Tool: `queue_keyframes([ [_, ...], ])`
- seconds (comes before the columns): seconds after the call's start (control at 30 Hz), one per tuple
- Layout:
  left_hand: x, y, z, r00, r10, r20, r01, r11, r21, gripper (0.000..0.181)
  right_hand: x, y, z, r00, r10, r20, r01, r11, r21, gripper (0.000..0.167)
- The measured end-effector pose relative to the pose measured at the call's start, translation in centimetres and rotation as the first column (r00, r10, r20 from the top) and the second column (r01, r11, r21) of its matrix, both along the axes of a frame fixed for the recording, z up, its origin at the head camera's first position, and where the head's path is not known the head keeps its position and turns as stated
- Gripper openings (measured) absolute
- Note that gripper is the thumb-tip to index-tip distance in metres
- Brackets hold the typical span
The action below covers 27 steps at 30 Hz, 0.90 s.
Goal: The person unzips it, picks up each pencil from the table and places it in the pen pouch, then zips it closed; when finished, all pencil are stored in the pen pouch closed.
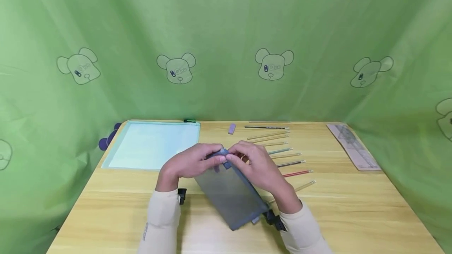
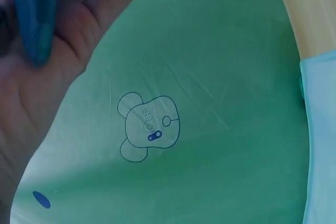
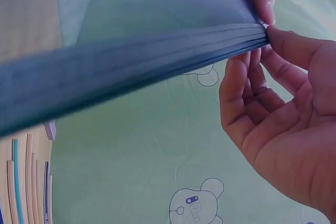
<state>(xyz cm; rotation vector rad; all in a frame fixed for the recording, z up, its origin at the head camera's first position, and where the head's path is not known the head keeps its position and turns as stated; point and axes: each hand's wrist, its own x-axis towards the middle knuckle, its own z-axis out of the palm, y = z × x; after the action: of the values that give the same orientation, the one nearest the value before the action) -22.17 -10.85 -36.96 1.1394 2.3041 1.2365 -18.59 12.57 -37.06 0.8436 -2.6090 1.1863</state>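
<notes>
A dark grey-blue mesh pouch (image 1: 233,197) is held up at a slant over the table. Its upper corner is gripped between the thumb and fingers of the left hand (image 1: 192,162). The right hand (image 1: 256,164) pinches the edge beside that corner, the two thumbs close together. In the right wrist view the pouch's zipped edge (image 3: 131,61) runs to the thumb and fingertips of the right hand (image 3: 294,98). Part of the blue edge (image 2: 37,19) lies against the left hand (image 2: 68,40) in the left wrist view. Whether the zip is drawn cannot be seen.
A light blue pouch (image 1: 152,146) with white inside lies at the back left. A purple eraser (image 1: 231,129) and several pencils, among them a red one (image 1: 297,173), lie on the table (image 1: 353,207). A pinkish flat case (image 1: 353,146) is at the right edge.
</notes>
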Motion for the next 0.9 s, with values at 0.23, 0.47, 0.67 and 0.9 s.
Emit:
queue_keyframes([
  [0.23,0.0,-2.4,0.3,0.975,0.22,-0.033,-0.211,0.962,0.174,0.02,-0.3,1.2,0.3,0.996,0.013,0.087,-0.021,0.997,0.081,0.005],
  [0.47,0.5,-5.8,0.8,0.904,0.426,0.046,-0.418,0.855,0.306,0.023,-0.8,5.3,0.7,0.977,0.024,0.213,-0.05,0.992,0.119,0.004],
  [0.67,0.6,-6.9,0.8,0.908,0.415,0.055,-0.411,0.862,0.296,0.022,-1.6,6.4,0.6,0.96,0.033,0.278,-0.02,0.999,-0.049,0.009],
  [0.9,1.2,-7.7,0.4,0.94,0.337,-0.047,-0.335,0.941,0.052,0.006,-2.5,5.9,-0.3,0.91,0.013,0.414,0.143,0.928,-0.343,0.042],
])
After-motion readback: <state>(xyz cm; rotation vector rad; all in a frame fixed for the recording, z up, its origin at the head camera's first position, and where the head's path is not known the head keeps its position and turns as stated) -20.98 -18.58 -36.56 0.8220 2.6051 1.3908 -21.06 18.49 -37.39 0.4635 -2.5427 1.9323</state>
